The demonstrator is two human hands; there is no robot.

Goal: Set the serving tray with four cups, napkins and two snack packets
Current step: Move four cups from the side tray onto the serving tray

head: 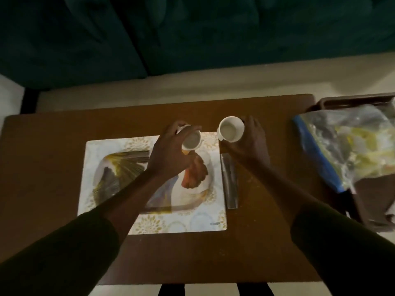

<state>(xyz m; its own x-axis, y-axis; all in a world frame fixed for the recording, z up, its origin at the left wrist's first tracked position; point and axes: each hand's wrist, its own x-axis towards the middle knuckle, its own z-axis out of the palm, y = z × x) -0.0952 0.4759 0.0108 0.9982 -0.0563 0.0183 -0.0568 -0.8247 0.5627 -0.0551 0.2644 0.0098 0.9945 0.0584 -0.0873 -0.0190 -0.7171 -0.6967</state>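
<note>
I've got the left hand [168,154] wrapped round one cup [191,142] over the tray [149,223], right hand [250,142] clasping another cup [230,129] beside it; ceramic I'd guess, rigid, breakable, slick, so hold the body

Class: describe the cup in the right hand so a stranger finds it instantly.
Start at the brown table, then the patterned tray. Just past its far right corner, the right hand holds a white cup; unlike the left hand's cup, it hangs off the tray.
</note>
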